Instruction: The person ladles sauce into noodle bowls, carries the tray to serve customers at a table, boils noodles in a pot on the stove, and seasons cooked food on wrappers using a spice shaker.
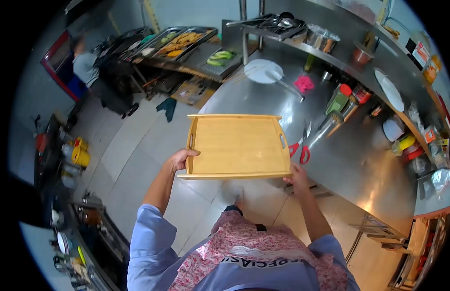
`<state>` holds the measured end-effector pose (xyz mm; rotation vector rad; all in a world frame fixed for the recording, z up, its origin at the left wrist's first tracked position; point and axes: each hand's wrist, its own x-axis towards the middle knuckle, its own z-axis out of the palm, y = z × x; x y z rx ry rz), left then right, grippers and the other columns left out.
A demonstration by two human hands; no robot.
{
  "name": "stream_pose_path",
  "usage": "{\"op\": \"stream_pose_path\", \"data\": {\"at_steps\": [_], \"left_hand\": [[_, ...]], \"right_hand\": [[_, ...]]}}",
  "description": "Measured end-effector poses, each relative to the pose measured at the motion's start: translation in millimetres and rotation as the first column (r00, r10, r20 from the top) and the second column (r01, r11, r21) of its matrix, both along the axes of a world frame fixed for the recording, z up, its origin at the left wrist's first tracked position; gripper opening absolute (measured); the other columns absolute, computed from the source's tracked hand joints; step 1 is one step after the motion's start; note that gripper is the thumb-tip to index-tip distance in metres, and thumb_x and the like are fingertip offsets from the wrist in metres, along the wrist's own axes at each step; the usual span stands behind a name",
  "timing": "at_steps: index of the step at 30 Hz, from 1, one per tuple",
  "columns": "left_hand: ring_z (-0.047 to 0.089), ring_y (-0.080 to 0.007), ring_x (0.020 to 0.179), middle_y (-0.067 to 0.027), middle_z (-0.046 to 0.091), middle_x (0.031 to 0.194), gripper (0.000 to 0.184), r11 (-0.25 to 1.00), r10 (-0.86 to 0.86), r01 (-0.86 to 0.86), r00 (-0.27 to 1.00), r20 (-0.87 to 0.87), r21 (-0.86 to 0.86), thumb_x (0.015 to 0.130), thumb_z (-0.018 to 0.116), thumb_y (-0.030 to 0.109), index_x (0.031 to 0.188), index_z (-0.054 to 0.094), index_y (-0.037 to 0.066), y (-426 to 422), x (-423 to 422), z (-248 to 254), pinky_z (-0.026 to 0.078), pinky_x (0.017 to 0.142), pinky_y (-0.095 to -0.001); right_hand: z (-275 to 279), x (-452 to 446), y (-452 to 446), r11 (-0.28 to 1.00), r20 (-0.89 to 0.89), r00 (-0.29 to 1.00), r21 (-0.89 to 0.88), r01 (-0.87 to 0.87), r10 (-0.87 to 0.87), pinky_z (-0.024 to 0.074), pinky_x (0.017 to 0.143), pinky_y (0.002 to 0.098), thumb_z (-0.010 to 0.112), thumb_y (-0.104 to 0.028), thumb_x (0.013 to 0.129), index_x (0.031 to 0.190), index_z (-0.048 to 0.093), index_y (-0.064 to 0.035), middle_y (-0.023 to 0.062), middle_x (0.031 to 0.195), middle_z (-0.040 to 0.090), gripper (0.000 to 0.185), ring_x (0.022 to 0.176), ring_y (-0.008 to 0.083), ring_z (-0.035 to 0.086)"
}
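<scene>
The unloaded tray (237, 145) is held up at the desk's (361, 162) near edge, not set down, its near corners pinched by the left hand (180, 159) and right hand (298, 179).

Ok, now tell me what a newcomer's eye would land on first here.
Probably the rectangular light-yellow wooden tray, empty and held mid-picture between the left hand and right hand. Next, the red-handled metal scissors on the shiny steel table, just right of the tray. Farther back on that table, a crumpled bright pink item.
</scene>
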<state>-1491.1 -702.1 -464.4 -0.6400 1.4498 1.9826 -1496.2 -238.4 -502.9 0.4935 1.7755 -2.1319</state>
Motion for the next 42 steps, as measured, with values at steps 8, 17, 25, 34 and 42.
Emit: {"op": "stream_pose_path", "data": {"at_steps": [8, 17, 25, 34, 42], "left_hand": [[0.056, -0.0127, 0.073, -0.0062, 0.06, 0.087, 0.06, 0.835, -0.31, 0.228, 0.947, -0.086, -0.501, 0.075, 0.067, 0.049, 0.106, 0.056, -0.002, 13.3, -196.1, -8.3, 0.043, 0.058, -0.0237], [0.052, -0.0111, 0.067, -0.0058, 0.057, 0.088, 0.034, 0.82, -0.084, -0.063, 0.97, -0.229, -0.568, 0.09, 0.052, 0.025, 0.114, 0.052, 0.001, 11.1, -266.5, -48.4, 0.045, 0.058, -0.025], [0.05, -0.0101, 0.079, -0.0033, 0.056, 0.091, 0.029, 0.732, -0.04, -0.282, 0.891, -0.452, -0.62, 0.089, 0.053, 0.016, 0.114, 0.052, 0.002, 54.3, -270.7, -0.7, 0.04, 0.068, -0.0254], [0.053, -0.0095, 0.073, -0.0011, 0.058, 0.089, 0.023, 0.828, -0.147, -0.162, 0.861, -0.486, -0.538, 0.09, 0.056, 0.019, 0.106, 0.058, 0.003, 177.0, -277.8, 45.1, 0.041, 0.065, -0.0229], [0.058, -0.0147, 0.082, -0.0047, 0.061, 0.097, 0.025, 0.861, -0.328, 0.017, 0.783, -0.529, -0.508, 0.09, 0.055, 0.017, 0.109, 0.058, 0.0, 273.9, -314.3, 80.5, 0.045, 0.072, -0.0248]], "right_hand": [[-37.0, -80.3, -10.0, 0.961, -0.106, 0.993, 0.264, 0.083, -0.057, 0.0458, 0.063, 0.023, 0.054, -0.023, 0.09, 0.113, 0.059, -0.0101, -0.0002, 0.095, 0.06, 0.027, 0.08, 0.0075, 0.055], [102.7, -115.5, 45.9, 0.82, -0.499, 0.862, 0.528, 0.22, 0.09, 0.0469, 0.081, 0.0345, 0.054, -0.005, 0.081, 0.114, 0.058, -0.0056, 0.0154, 0.104, 0.063, 0.034, 0.096, 0.0239, 0.06], [208.1, -301.0, 358.2, -0.325, -0.524, 0.81, 0.742, 0.586, 0.263, 0.0462, 0.081, 0.0393, 0.058, -0.014, 0.079, 0.112, 0.055, -0.0071, 0.0136, 0.101, 0.058, 0.033, 0.096, 0.0319, 0.055], [223.5, -343.1, 403.0, -0.487, -0.345, 0.866, 0.722, 0.492, 0.363, 0.0473, 0.08, 0.038, 0.053, -0.014, 0.081, 0.107, 0.055, -0.0061, 0.0098, 0.1, 0.059, 0.027, 0.098, 0.0248, 0.057], [218.2, -354.4, 433.5, -0.527, -0.3, 0.816, 0.643, 0.555, 0.494, 0.0513, 0.069, 0.034, 0.052, -0.011, 0.077, 0.084, 0.057, -0.0067, 0.0091, 0.086, 0.062, 0.009, 0.086, 0.0232, 0.062]]}}
